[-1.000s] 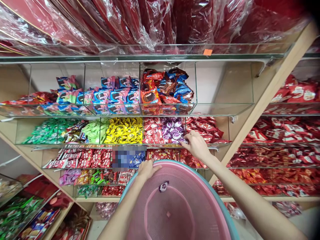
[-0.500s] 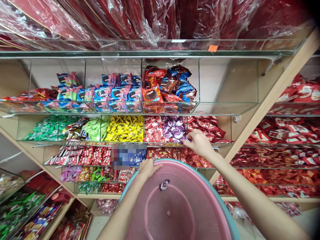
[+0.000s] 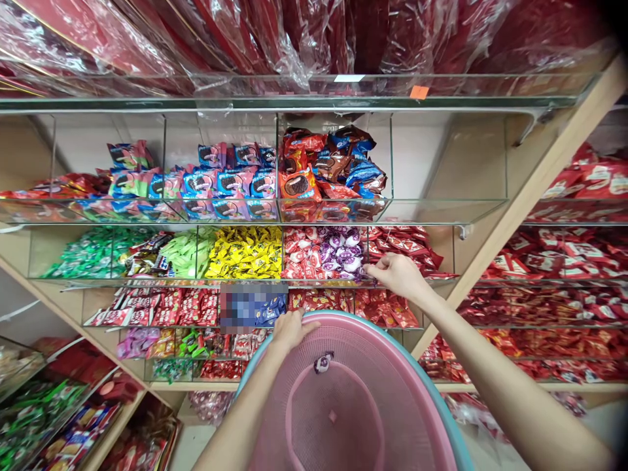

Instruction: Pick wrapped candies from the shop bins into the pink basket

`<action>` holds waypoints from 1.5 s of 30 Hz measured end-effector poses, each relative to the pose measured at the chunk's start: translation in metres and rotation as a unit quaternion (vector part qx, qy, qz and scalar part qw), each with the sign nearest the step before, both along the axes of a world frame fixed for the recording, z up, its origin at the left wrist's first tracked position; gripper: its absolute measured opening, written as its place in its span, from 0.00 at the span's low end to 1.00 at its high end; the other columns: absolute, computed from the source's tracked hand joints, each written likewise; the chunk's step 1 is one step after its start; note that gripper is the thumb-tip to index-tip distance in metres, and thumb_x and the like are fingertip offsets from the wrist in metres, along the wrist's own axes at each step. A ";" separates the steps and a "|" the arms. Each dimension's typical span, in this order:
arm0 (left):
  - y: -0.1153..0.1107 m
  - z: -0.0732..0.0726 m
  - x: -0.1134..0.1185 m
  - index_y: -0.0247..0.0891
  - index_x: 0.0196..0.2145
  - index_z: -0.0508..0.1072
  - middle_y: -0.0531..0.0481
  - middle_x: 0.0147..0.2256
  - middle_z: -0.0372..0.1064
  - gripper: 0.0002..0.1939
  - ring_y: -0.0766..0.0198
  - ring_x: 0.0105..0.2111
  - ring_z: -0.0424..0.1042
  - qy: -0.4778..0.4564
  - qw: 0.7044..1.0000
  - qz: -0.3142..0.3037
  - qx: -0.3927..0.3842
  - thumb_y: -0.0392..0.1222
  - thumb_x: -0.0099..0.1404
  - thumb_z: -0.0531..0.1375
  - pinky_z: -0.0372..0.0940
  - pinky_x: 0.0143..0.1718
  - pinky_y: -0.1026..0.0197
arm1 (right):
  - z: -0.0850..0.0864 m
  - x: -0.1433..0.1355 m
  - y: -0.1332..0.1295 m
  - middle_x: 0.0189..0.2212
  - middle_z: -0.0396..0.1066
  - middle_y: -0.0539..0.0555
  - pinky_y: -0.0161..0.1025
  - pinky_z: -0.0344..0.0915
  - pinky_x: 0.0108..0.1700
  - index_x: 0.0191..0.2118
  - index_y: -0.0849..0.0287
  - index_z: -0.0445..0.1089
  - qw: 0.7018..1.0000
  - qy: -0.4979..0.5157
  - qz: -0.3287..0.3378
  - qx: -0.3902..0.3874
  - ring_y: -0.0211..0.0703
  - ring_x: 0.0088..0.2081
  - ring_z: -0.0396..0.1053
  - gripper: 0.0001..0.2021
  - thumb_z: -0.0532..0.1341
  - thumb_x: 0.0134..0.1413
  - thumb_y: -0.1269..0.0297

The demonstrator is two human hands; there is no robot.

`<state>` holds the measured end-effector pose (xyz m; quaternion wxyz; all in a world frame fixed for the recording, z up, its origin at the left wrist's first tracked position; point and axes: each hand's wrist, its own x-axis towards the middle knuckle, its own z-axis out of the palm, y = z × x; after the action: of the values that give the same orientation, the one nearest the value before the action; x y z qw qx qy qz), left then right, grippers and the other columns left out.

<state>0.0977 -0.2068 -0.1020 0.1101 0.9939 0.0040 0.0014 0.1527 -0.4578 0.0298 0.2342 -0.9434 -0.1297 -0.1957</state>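
Note:
My left hand is closed over the near-left part of the rim of a pink mesh basket. A blue-green basin surrounds its outside. One purple-and-white wrapped candy lies inside the basket. At the front edge of the middle shelf, my right hand is pinched, with a bit of purple wrapper showing at its fingertips. Just left of those fingers is a pile of purple-wrapped candies, beside red-and-white wrapped candies.
Glass shelves divide into compartments of yellow packets, green packets and red packets. Packaged cookies sit one shelf higher. A slanting wooden upright stands to the right. Plastic-wrapped red items fill the top.
My right hand has drawn slightly right and away from the purple candies, its fingers closer together. My left hand and the basket stay nearly where they were.

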 end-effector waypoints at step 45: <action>-0.016 -0.008 -0.004 0.40 0.48 0.69 0.39 0.40 0.73 0.37 0.49 0.43 0.71 0.016 1.000 -0.019 0.004 0.71 0.57 0.44 0.63 0.41 0.55 | -0.190 -0.077 0.054 0.40 0.65 0.56 0.43 0.61 0.43 0.47 0.56 0.65 0.955 0.019 0.264 -0.134 0.48 0.42 0.63 0.13 0.56 0.57 0.59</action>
<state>0.0937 -0.2230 -0.1103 0.1057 0.9942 -0.0135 -0.0163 0.0757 -0.4036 -0.1600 0.1515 -0.9019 -0.3945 -0.0894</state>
